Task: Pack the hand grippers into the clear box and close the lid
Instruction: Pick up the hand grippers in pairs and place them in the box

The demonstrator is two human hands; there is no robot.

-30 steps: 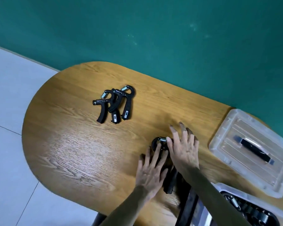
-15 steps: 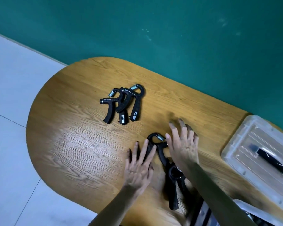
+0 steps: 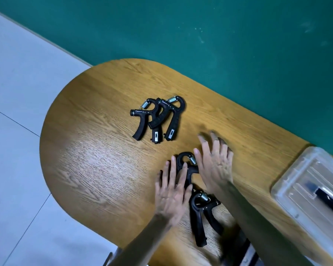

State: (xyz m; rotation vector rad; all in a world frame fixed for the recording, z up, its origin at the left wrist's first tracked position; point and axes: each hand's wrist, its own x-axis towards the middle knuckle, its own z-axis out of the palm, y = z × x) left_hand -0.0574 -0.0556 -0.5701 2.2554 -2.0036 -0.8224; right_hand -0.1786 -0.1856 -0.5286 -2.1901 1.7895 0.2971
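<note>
Wooden table (image 3: pixel 96 169), rounded end, set against a green wall (image 3: pixel 219 35); pale floor (image 3: pixel 17 93) to the side. Hand grippers, black with steel springs, four counted in view. Two lie as an overlapping pair (image 3: pixel 158 120) toward the far middle of the table, handles pointing toward the person, well apart from both hands. A third gripper (image 3: pixel 186 166) lies between the hands, its looped spring end pointing away. A fourth gripper (image 3: pixel 202 217) lies just nearer the person, close beside the right forearm. Left hand (image 3: pixel 171 192): flat, fingers straight and spread, fingertips at or on the third gripper's left side; grasping nothing. Right hand (image 3: pixel 215 166): likewise flat and spread, its thumb side against that gripper's spring; nothing grasped. Clear lid (image 3: pixel 296 187) with black handle: lies off the box at the table's right edge. The box itself is not plainly seen; only a blurred dark-and-clear shape shows at the bottom edge. Step in hand, as judged: gathering loose grippers, packing not finished, lid not yet on. Next move likely calls for curling fingers round the third gripper's handles, lifting it clear of the fourth, and carrying it right and toward the person.
</note>
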